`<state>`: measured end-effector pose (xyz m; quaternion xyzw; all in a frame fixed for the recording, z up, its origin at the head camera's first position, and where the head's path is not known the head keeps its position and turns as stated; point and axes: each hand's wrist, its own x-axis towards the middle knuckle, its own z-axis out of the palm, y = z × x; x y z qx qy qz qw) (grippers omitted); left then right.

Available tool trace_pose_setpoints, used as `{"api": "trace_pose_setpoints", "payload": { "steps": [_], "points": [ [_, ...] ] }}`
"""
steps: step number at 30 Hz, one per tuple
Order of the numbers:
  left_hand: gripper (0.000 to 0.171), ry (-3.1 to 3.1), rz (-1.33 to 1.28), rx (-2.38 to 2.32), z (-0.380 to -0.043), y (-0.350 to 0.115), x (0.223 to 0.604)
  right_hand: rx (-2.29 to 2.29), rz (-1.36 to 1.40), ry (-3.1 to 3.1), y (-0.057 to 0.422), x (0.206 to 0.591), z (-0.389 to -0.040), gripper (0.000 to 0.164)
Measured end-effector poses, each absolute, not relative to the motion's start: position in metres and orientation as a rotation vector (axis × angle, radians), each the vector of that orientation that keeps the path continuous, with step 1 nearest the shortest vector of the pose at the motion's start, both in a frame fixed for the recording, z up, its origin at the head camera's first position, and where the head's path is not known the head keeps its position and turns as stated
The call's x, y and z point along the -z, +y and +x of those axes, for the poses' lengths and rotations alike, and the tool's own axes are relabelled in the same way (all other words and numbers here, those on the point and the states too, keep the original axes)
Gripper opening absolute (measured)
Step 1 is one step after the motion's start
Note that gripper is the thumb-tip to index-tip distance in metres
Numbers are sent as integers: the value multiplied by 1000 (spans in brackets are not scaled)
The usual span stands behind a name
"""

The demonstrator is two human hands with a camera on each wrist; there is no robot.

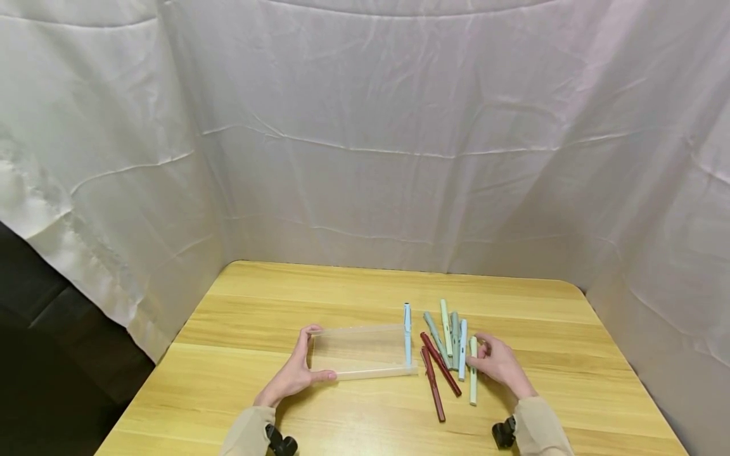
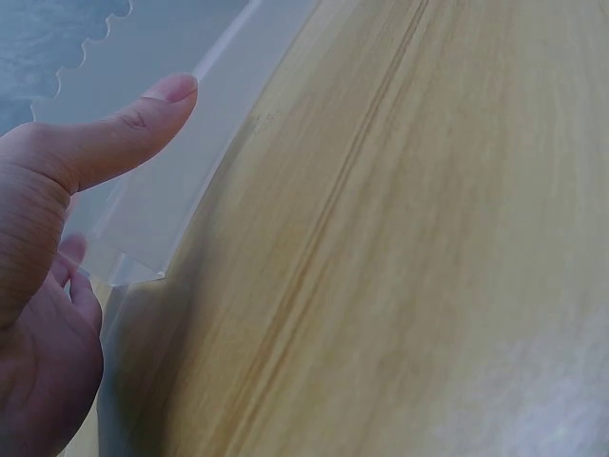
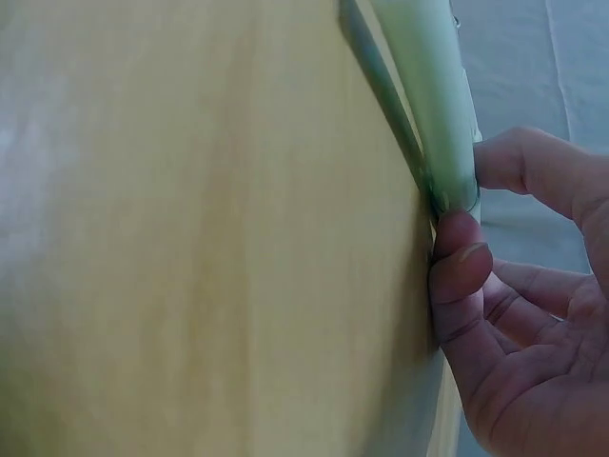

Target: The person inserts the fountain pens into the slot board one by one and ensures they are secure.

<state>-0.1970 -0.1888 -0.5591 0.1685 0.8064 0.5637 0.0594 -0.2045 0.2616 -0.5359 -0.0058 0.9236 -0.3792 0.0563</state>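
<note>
From where I'm standing, the left hand (image 1: pixel 293 378) has its grip round the left end of a clear plastic tray (image 1: pixel 376 372), thumb on the near side, fingers over by the far left corner. A light blue pen (image 1: pixel 407 342) lies across the tray's right end, one end poking past the far edge. The right hand's (image 1: pixel 502 364) grip is a pinch on a pale green pen (image 1: pixel 473 385), rightmost of the loose bunch just right of the tray. Also in there: two dark red pens (image 1: pixel 433 386) on the near left, two grey-green ones (image 1: pixel 454 335), another pale green one (image 1: pixel 445 323) and a second light blue one (image 1: pixel 462 351). It's all on a wood-look desk (image 1: pixel 342 418), pale wrinkly fabric (image 1: pixel 365 202) hanging behind.
</note>
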Motion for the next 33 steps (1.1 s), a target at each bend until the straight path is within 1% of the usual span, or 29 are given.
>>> {"api": "trace_pose_setpoints", "payload": {
  "steps": [11, 24, 33],
  "points": [
    [97, 2432, 501, -1713, -198, -189, 559, 1167, 4, 2813, 261, 536, -204, 68],
    [94, 2435, 502, -1711, -197, -188, 559, 1190, -4, 2800, 261, 535, -200, 72],
    [94, 2437, 506, -1716, -197, -188, 560, 1317, 60, 2750, 260, 537, -196, 68]
  ]
}}
